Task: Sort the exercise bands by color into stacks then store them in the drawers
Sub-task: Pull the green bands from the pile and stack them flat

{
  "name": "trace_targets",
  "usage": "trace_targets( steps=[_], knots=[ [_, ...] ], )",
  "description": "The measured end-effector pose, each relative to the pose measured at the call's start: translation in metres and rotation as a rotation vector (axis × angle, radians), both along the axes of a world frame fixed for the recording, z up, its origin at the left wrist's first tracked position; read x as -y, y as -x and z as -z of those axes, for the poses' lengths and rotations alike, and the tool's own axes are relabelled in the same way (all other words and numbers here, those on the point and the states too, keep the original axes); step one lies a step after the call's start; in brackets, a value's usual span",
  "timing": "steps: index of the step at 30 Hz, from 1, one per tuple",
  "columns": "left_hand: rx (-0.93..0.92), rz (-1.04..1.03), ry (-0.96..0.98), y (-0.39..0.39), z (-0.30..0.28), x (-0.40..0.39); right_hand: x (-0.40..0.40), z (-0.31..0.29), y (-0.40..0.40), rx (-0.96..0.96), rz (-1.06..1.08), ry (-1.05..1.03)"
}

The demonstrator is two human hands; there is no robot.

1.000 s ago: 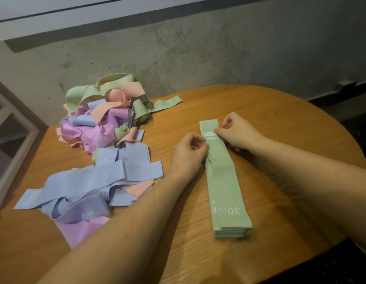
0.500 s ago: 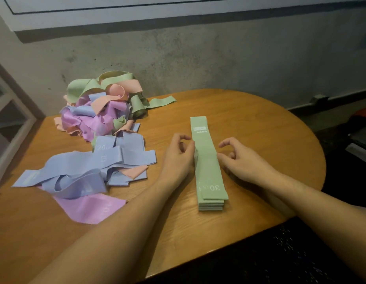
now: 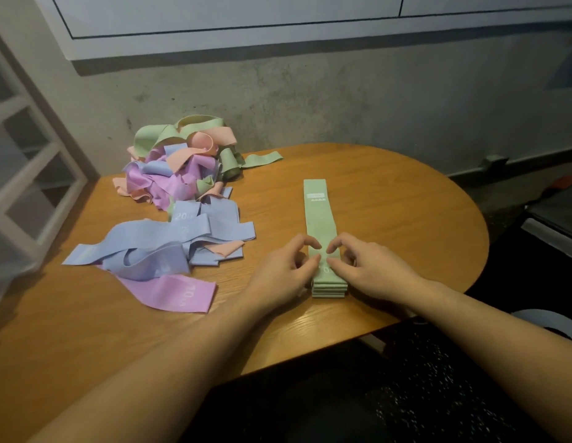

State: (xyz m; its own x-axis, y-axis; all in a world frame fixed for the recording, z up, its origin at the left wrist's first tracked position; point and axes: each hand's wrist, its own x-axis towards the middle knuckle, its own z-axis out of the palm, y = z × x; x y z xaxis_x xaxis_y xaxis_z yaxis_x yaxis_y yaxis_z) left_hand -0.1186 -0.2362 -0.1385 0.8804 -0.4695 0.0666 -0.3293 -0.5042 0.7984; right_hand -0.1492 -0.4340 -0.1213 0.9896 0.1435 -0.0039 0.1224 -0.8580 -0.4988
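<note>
Seemingly green stack [image 3: 321, 225] between hands [image 3: 323, 266]

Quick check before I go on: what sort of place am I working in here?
Probably a room in a home, not a gym or shop: a rounded wooden table pushed against a bare grey wall, a white framed shelf unit at left, white cabinet fronts above.

The scene is dim and evenly lit, with a cool cast on the wall [image 3: 342, 100]. Soft shadows fall under the forearms onto the surface [image 3: 406, 199]. Wide-angle distortion bends the edges; the left frame [image 3: 28, 174] is blurred.
</note>
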Motion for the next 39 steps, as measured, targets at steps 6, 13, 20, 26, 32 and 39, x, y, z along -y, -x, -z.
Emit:
trace_targets(
  steps=[6,13,20,26,32,39],
  knots=[
    [-0.079,-0.056,0.118,0.002,-0.009,-0.007,-0.003,-0.013,-0.006,0.058,0.1,-0.038],
    [0.123,-0.146,-0.033,-0.016,-0.023,-0.051,-0.028,-0.035,-0.032,0.158,0.02,-0.018],
    [0.491,-0.183,-0.217,-0.056,-0.03,-0.113,-0.071,-0.043,-0.074,0.174,-0.095,0.044],
    [0.546,-0.196,-0.434,-0.092,-0.025,-0.166,-0.113,-0.042,-0.117,0.159,-0.158,0.021],
    [0.417,-0.322,-0.38,-0.112,0.0,-0.188,-0.158,-0.041,-0.164,0.207,-0.188,-0.08],
    [0.457,-0.371,-0.19,-0.111,0.015,-0.192,-0.199,-0.021,-0.22,0.234,-0.092,-0.12]
  ],
)
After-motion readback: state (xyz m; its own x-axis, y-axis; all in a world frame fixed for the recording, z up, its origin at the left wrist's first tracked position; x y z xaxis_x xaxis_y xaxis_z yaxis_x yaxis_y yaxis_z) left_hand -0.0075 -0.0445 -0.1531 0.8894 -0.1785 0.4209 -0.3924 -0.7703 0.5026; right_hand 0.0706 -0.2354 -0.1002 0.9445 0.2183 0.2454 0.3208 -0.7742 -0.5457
